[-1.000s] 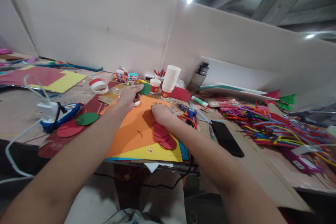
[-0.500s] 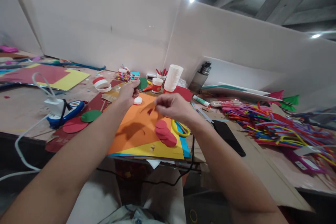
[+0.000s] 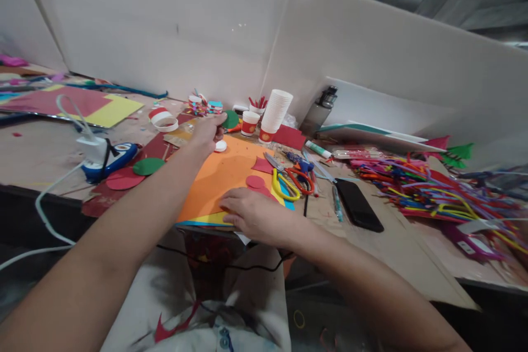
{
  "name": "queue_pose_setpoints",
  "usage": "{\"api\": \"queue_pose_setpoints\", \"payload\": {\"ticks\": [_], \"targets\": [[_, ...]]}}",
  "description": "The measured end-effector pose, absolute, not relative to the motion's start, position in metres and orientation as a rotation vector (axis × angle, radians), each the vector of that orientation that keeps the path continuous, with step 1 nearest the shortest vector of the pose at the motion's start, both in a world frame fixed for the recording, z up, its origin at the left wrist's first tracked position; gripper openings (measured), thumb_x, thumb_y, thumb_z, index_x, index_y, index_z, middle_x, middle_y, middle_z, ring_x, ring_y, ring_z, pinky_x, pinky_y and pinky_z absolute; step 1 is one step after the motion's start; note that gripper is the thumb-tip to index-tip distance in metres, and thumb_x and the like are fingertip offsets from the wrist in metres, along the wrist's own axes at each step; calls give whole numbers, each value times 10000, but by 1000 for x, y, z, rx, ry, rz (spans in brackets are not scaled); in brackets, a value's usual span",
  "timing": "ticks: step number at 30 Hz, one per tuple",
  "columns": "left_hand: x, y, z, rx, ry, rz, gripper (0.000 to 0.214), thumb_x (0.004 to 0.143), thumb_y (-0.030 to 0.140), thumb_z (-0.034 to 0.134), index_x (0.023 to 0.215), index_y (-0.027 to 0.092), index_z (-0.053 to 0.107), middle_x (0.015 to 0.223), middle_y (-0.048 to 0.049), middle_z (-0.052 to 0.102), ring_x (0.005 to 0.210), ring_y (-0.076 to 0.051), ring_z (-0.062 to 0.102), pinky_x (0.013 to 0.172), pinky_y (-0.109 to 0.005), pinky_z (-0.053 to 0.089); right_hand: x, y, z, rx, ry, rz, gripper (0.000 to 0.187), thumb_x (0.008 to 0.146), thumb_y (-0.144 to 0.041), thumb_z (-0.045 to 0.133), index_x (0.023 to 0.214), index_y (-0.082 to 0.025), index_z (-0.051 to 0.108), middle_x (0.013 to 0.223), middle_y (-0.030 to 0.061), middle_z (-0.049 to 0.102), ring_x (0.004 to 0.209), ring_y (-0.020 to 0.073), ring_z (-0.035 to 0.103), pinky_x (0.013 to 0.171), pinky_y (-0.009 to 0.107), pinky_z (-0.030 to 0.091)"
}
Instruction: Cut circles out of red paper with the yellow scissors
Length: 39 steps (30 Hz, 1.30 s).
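My left hand (image 3: pixel 209 133) reaches over the far edge of the orange paper (image 3: pixel 214 176), finger and thumb pinched at the edge of a green paper circle (image 3: pixel 231 119). A small white lid-like disc (image 3: pixel 220 146) sits just below it. At the paper's near edge lies my right hand (image 3: pixel 251 213), palm down, fingers extended and apart, with nothing seen in them. Red paper circles (image 3: pixel 256 182) lie beside it, partly hidden by the hand. A pointed red paper scrap (image 3: pixel 175 323) is over my lap. Yellow-handled scissors (image 3: pixel 285 186) rest at the sheets' right side.
Behind stand stacked white paper cups (image 3: pixel 277 111) and a red-and-white cup (image 3: pixel 249 123). A phone (image 3: pixel 358 204), glue stick (image 3: pixel 318 149) and a heap of pipe cleaners (image 3: pixel 429 187) lie right. Green and red circles (image 3: pixel 125 176) and a blue power strip (image 3: pixel 109 163) are left.
My right hand has moved from above the orange paper down to its near edge. A red scrap now shows over my lap. My left hand stays by the green circle; the view has tilted down slightly.
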<state>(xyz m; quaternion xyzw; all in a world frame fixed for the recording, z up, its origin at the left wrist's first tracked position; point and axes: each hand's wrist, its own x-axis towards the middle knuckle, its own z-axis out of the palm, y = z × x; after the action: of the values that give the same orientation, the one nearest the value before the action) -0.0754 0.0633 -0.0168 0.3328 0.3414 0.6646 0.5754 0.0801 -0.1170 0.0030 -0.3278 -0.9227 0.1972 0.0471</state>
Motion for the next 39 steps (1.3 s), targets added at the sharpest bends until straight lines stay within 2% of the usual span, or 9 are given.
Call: {"api": "queue_pose_setpoints", "payload": {"ticks": [4, 9, 14, 17, 19, 21, 25, 31, 39], "targets": [[-71, 58, -13, 765, 808, 1540, 131, 737, 133, 642, 644, 142, 549, 492, 45, 470, 366, -34, 370, 347, -156, 169, 93, -125, 25, -1035, -2617, 855, 285, 979, -267, 448, 1070, -153, 693, 1024, 62, 719, 897, 127, 639, 789, 221, 459], [-69, 54, -8, 750, 832, 1528, 145, 761, 127, 617, 641, 140, 537, 483, 50, 452, 364, -30, 353, 351, -151, 166, 95, -130, 23, -1095, -2734, 657, 268, 956, -248, 481, 972, -126, 719, 971, 97, 716, 868, 148, 610, 767, 244, 420], [-66, 52, -11, 830, 846, 1509, 165, 727, 149, 668, 627, 144, 537, 478, 49, 447, 376, -36, 358, 357, -155, 165, 95, -123, 27, -962, -2641, 998, 279, 966, -313, 462, 943, -158, 693, 822, 15, 695, 679, 86, 575, 623, 189, 397], [-63, 49, -14, 935, 857, 1429, 144, 698, 168, 707, 651, 137, 575, 473, 49, 446, 377, -36, 342, 360, -156, 162, 111, -90, 31, -1306, -2440, 514, 295, 975, -306, 427, 941, -138, 667, 876, 50, 707, 770, 119, 615, 697, 217, 415], [-59, 47, -17, 1015, 900, 1341, 131, 692, 189, 720, 663, 134, 604, 457, 46, 442, 372, -40, 333, 362, -164, 164, 128, -66, 28, -1656, -2381, 69, 263, 966, -271, 434, 994, -132, 656, 1018, 106, 708, 912, 172, 636, 783, 259, 423], [-54, 46, -21, 1098, 961, 1244, 136, 697, 211, 721, 654, 129, 622, 457, 34, 459, 381, -46, 351, 373, -171, 189, 144, -49, 21, -1899, -2369, -125, 264, 933, -257, 492, 1079, -94, 638, 1088, 187, 688, 1012, 249, 637, 834, 315, 434], [-44, 45, -31, 1200, 1027, 1160, 174, 655, 252, 763, 650, 128, 641, 540, 9, 545, 433, -46, 396, 431, -185, 281, 163, -45, 7, -2152, -2493, -146, 365, 873, -284, 565, 1178, -87, 606, 1073, 219, 691, 1008, 314, 665, 820, 365, 475], [-37, 44, -40, 1286, 1024, 1094, 311, 551, 367, 828, 629, 142, 627, 614, -15, 593, 532, -76, 462, 479, -198, 309, 165, -49, 7, -2171, -2450, 52, 518, 799, -121, 553, 1314, -90, 508, 1139, 202, 680, 1038, 283, 667, 823, 321, 483], [-27, 50, -46, 1616, 970, 912, 253, 610, 381, 767, 671, 160, 660, 623, -11, 614, 542, -96, 474, 526, -231, 352, 182, -27, 10, -1962, -1899, 122, 389, 844, -171, 557, 1232, -147, 581, 1144, 141, 701, 1065, 235, 657, 859, 282, 472]]}}
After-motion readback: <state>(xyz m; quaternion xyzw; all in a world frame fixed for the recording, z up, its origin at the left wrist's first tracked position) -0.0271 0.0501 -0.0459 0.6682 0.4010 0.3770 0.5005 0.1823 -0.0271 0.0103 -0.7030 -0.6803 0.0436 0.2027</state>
